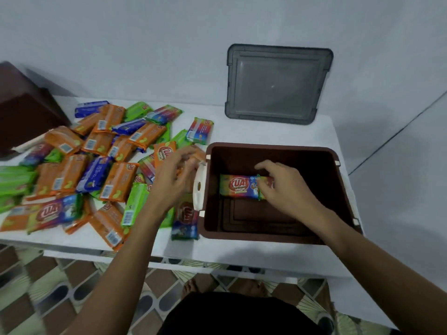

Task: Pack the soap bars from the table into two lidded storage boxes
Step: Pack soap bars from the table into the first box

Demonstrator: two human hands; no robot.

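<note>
Head: right hand (287,189) on soap bar (238,187)

An open brown box (271,146) stands at the right end of the white bench (266,131). Inside it the right hand (283,187) pinches a soap bar (238,187). Beside the box's left wall the left hand (171,180) curls on a blurred orange bar (198,154). A pile of soap bars (96,153) covers the left half. A second brown box (21,112) sits at the far left corner, and a grey lid (278,84) stands at the far edge.
</note>
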